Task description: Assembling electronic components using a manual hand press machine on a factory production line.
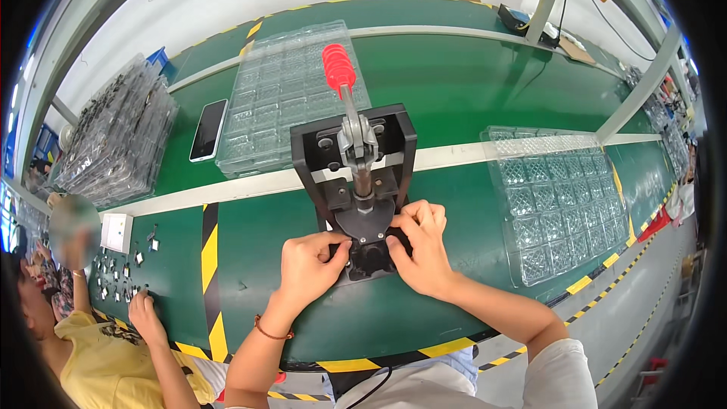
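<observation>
A black toggle clamp press (363, 174) with a red ribbed handle (338, 68) stands upright on the green bench in front of me. My left hand (310, 266) is at the left side of its base, thumb and forefinger pinched together by the lower block. At the right side my right hand (422, 250) is curled, thumb and bent fingers close against the block. Between my fingertips lies a dark recessed seat (369, 260) under the press head. Whatever my fingers pinch is too small or hidden to make out.
Clear compartment trays lie at the right (560, 208) and in a stack behind the press (280, 95). A phone (208, 130) lies left of that stack, near a tall pile of filled trays (117, 132). At the left, a co-worker's hand (148, 316) is beside scattered small parts (117, 276).
</observation>
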`<state>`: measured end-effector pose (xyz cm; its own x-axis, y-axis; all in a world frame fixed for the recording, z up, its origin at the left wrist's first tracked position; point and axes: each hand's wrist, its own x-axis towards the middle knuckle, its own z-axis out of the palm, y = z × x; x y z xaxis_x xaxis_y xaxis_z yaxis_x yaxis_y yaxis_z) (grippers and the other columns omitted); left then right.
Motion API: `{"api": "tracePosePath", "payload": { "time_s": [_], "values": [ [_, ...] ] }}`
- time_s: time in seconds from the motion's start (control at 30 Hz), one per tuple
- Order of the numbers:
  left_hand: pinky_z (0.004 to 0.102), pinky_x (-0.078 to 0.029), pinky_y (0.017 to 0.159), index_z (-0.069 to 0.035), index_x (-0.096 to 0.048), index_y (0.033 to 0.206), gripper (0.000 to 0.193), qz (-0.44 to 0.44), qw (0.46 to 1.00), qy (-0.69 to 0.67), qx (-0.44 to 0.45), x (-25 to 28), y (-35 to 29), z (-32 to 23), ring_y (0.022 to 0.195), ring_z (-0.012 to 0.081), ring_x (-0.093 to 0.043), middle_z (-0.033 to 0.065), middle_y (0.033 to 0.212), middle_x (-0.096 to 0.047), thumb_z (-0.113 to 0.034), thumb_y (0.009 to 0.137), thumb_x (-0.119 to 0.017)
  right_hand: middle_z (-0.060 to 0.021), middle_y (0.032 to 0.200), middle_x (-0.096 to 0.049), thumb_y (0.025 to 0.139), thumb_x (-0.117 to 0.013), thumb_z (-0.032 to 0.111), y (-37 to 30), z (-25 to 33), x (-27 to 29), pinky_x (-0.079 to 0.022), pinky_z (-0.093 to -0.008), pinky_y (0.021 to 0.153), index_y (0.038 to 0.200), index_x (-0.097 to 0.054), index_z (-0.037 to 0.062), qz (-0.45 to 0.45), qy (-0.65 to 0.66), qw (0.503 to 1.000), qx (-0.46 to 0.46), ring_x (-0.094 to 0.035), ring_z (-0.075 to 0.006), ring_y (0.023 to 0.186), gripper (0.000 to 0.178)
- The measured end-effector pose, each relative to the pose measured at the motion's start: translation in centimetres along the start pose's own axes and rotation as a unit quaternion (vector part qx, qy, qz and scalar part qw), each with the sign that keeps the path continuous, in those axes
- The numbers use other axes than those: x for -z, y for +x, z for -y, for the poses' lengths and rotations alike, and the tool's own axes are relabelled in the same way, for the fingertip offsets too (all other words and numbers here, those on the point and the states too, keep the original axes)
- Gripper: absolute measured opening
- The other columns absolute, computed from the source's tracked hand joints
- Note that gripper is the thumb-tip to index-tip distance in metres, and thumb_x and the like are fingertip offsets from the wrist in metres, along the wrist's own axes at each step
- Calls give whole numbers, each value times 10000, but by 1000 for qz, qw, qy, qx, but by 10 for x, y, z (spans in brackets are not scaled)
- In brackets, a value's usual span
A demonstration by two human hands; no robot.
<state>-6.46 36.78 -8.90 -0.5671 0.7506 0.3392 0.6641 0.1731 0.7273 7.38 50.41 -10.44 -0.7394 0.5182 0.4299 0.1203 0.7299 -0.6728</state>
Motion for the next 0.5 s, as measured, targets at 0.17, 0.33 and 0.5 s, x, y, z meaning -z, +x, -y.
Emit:
{"api": "tracePosePath", "payload": {
  "time_s": [0.17,0.33,0.5],
  "values": [
    [257,-253,410,30,-650,755,86,-10,1000,-13,-21,-8,-4,-2,407,81,-287,18,449,-333,-11,710,-712,-80,957,-428,738,-651,105,0,2,2,-274,-390,879,896,-577,50,33,7,999,-34,-347,-271,961,183],
    [264,-264,396,18,-604,749,147,-14,998,31,-52,-12,-7,-3,374,111,-303,20,438,-338,-42,698,-728,-69,960,-399,735,-668,148,4,0,2,-266,-392,866,890,-628,138,68,12,996,-59,-337,-268,975,160],
    [266,-272,390,4,-589,749,167,-29,996,52,-59,-15,-9,-5,366,121,-322,24,434,-342,-61,699,-734,-42,878,-447,680,-682,147,8,5,-3,-287,-350,821,853,-611,65,49,-9,997,-65,-360,-236,905,204]
  ]
}}
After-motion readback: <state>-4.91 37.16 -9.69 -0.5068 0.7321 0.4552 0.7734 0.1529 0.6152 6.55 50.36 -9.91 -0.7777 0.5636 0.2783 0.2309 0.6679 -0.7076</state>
